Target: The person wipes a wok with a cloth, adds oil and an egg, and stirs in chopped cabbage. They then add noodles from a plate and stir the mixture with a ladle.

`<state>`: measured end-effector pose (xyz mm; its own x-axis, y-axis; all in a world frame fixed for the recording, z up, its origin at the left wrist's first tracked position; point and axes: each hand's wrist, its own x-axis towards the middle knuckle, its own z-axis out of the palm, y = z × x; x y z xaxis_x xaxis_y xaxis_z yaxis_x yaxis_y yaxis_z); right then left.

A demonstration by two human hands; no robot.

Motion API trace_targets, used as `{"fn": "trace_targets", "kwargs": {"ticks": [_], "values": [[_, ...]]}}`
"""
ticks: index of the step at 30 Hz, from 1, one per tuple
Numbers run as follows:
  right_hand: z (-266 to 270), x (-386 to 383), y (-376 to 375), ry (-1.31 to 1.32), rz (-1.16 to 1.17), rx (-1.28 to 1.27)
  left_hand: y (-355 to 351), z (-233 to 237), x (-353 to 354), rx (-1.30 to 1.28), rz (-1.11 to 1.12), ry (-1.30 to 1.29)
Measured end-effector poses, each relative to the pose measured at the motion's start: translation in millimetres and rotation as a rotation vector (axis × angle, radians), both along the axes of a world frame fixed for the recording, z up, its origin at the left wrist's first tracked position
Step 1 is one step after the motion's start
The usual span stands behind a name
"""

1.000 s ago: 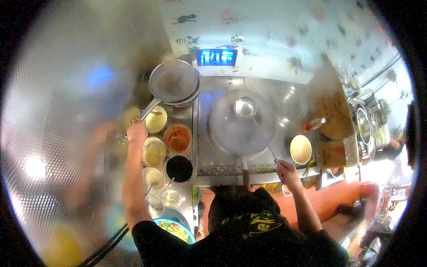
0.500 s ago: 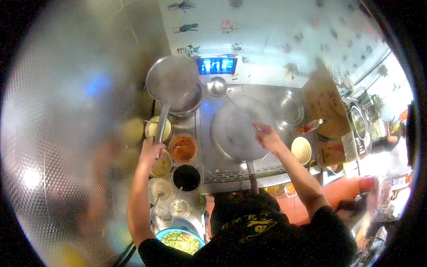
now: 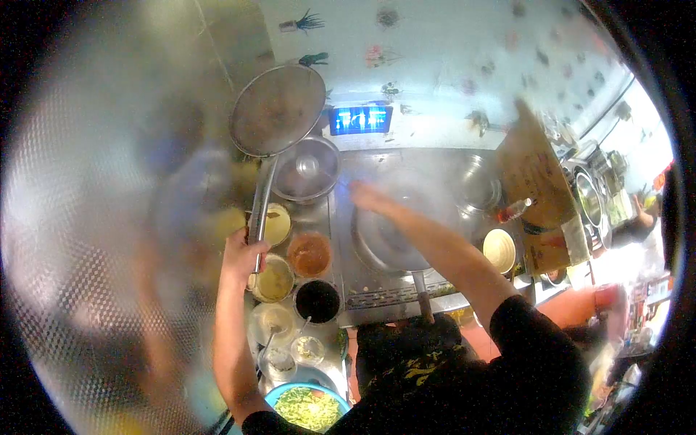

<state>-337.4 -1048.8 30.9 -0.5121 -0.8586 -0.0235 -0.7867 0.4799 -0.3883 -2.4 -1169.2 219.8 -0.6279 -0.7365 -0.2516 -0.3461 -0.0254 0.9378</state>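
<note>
My left hand (image 3: 243, 254) is closed round the long metal handle of a round mesh strainer (image 3: 278, 109), held up with its disc tilted above the back left. Below it stands a metal pot (image 3: 288, 190). A ladle (image 3: 307, 166) has its bowl over this pot, and its thin handle runs to my right hand (image 3: 366, 196), closed on the end. My right forearm crosses above a steaming wok (image 3: 367, 254), whose handle (image 3: 423, 296) points toward me. Steam blurs the wok's inside.
Left of the stove stand tubs of brown paste (image 3: 309, 254), dark sauce (image 3: 317, 301) and yellowish contents (image 3: 276, 224). A blue-rimmed basin (image 3: 274, 395) holds shredded greens. To the right are a metal bowl (image 3: 478, 183), a bottle (image 3: 514, 211), a pale bowl (image 3: 499, 251) and a cardboard sheet (image 3: 540, 181).
My right hand has moved left with the ladle, whose bowl went from above the wok's back edge to over the pot. The strainer has tilted and risen slightly, uncovering more of the pot.
</note>
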Motion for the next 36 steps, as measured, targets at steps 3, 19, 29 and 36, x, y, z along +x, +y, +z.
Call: {"fn": "trace_targets", "kwargs": {"ticks": [3, 19, 29, 36], "values": [[10.2, 9.7, 0.2, 0.077, 0.096, 0.077, 7.5, 6.0, 3.5, 0.011, 0.016, -0.023], [88.7, -3.4, 142.3, -1.596, -0.555, -0.525, 1.5, -47.9, -3.4, -0.057, 0.023, -0.101], [117.8, 72.3, 360.3, -0.828, -0.663, -0.34, -52.1, -160.8, 12.7, -0.155, -0.065, -0.368], [71.3, 101.0, 412.8, -1.014, -0.778, -0.221, -57.9, -154.9, 7.3, -0.272, -0.218, -0.407]]}}
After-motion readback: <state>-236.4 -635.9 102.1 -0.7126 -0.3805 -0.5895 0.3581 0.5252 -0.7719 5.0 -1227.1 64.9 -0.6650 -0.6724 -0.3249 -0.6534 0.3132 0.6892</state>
